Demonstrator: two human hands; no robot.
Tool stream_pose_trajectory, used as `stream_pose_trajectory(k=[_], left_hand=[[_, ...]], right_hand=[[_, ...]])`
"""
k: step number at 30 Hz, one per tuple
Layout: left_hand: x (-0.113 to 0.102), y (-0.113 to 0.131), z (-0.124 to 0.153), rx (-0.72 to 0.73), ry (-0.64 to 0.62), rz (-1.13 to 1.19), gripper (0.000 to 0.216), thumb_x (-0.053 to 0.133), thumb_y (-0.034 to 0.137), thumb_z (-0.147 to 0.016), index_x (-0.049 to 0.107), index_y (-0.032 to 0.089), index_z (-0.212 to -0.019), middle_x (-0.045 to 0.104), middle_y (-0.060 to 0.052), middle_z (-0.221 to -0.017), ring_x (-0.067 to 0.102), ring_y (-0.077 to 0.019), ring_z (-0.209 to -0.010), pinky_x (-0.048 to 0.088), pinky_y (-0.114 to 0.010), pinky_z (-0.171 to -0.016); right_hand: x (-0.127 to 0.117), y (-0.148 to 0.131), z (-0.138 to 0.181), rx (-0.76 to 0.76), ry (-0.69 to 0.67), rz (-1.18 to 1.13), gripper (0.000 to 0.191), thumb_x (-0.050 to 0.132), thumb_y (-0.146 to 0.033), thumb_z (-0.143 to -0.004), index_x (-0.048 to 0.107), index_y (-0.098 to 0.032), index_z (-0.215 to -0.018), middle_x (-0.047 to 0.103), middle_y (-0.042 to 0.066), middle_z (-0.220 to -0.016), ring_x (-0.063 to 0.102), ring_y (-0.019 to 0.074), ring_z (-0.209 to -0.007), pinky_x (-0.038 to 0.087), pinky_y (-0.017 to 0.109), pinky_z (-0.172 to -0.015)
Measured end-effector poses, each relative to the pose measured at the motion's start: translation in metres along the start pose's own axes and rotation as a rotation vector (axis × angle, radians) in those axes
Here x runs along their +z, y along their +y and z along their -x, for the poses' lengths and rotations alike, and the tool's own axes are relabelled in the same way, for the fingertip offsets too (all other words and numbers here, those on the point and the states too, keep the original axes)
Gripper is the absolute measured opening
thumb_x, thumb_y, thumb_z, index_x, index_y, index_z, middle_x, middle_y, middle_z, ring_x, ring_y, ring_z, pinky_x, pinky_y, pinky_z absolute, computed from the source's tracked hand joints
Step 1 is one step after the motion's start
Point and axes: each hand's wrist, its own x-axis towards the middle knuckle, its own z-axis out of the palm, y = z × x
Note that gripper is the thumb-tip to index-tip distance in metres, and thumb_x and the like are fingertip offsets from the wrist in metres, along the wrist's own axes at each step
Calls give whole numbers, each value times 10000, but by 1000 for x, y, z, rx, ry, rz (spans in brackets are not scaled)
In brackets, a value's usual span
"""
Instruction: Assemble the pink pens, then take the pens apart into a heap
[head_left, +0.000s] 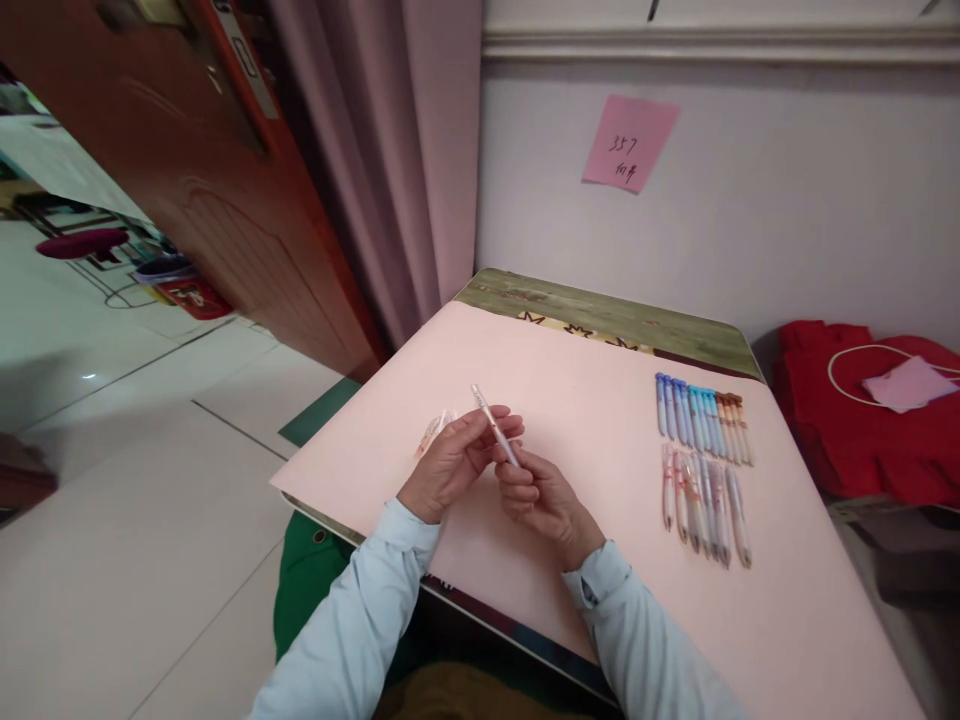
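Observation:
Both of my hands meet over the pink sheet (600, 330) that covers the table. My right hand (544, 495) is closed around the lower end of a slim white pen (487, 412) that points up and away. My left hand (457, 455) pinches the same pen at its middle with curled fingers. Just left of my left hand a small clear pen part (433, 432) lies on the sheet. To the right lie two rows of pens: blue and orange ones (701, 410) behind, clear ones (705, 500) in front.
A wooden table edge (600, 310) shows behind the sheet, against a wall with a pink note (628, 142). A red bag (862, 420) sits at the right. A brown door (202, 170) and curtain (397, 150) stand at the left, over a tiled floor.

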Motion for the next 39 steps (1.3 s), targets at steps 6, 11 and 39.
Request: stream_pose_trajectory(k=[6,11,39], left_hand=[[0,-2,-8,68,127,-132,252,771,348,-782,699,132,-891,751,-102,-860,621,-123,-636,482,-262,-666],[1,-3,-10,83,217,-132,280,802,346,-737,685,128,-869,736,-94,-856,666,-166,-799,500,-282,-758],[5,1,-10,146,352,-127,333,827,353,-702,667,121,-881,737,-100,-879,697,-185,-813,542,-346,-815]], right_hand=[[0,3,-2,-170,166,225,329,799,-434,-774,634,-169,-880,541,-52,-635,474,52,-510,417,169,-508],[-1,3,-7,-259,335,471,496,788,-587,-722,666,-177,-974,612,-26,-645,565,100,-541,447,215,-528],[0,1,-9,-318,435,535,443,820,-542,-669,609,-174,-797,614,-20,-646,570,98,-550,407,209,-496]])
